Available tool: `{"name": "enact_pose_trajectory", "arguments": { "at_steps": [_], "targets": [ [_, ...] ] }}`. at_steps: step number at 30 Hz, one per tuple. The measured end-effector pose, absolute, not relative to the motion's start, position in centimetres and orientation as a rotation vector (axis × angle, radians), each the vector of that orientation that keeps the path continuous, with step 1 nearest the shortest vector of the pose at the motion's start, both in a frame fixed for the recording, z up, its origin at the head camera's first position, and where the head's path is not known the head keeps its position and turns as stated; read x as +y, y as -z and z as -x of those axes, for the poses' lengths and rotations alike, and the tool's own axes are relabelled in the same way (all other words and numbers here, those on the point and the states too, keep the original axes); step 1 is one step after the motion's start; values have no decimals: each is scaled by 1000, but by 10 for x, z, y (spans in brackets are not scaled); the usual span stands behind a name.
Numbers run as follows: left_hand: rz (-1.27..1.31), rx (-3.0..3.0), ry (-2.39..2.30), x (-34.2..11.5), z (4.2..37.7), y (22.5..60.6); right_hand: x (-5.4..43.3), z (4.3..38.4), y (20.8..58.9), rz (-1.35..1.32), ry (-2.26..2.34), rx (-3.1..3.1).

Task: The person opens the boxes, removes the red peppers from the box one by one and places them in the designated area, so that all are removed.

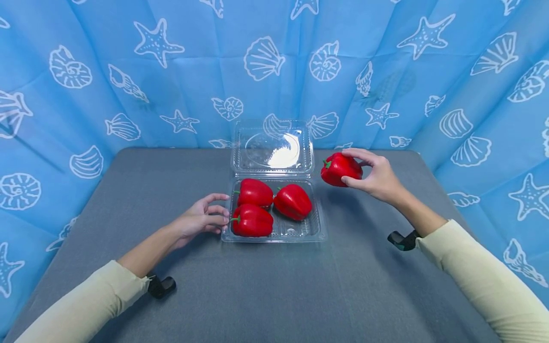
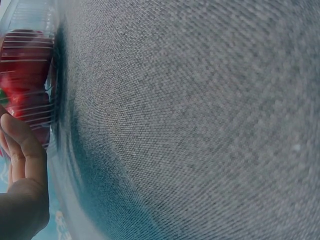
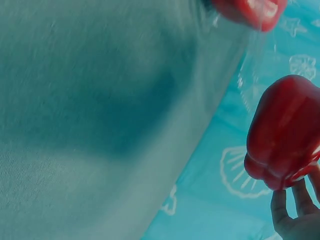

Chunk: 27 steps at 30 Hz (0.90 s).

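Note:
A red bell pepper [image 1: 340, 169] with a green stem is held above the table by my right hand [image 1: 377, 178], thumb on the near side and fingers over the top. The right wrist view shows the same bell pepper [image 3: 287, 132] with fingertips at its lobed end. My left hand [image 1: 199, 219] is at the left side of a clear plastic clamshell box [image 1: 319, 224], its loosely bent fingers right at the rim. Inside lie three more red bell peppers: one back left [image 1: 256, 192], one front left [image 1: 253, 220], one on the right [image 1: 293, 202].
The box's clear lid [image 1: 272, 147] stands open at the back, glare on it. Grey cloth covers the table [image 1: 274, 286]. Behind it hangs a blue curtain [image 1: 193, 85] with white shells and starfish. Black wrist devices [image 1: 161, 287] are strapped near both sleeves.

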State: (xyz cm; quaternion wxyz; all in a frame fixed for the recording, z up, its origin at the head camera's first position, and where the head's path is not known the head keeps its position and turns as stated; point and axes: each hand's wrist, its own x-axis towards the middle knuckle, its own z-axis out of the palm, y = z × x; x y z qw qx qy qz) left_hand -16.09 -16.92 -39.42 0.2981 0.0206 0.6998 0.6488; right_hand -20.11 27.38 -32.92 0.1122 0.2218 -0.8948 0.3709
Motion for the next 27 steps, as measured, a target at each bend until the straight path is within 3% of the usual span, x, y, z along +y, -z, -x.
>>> {"name": "enact_pose_trajectory", "arguments": {
  "at_steps": [27],
  "targets": [
    [-30,1857,-1725,-168,162,395,346,214,356,-123,-1041,-2700]
  ]
}}
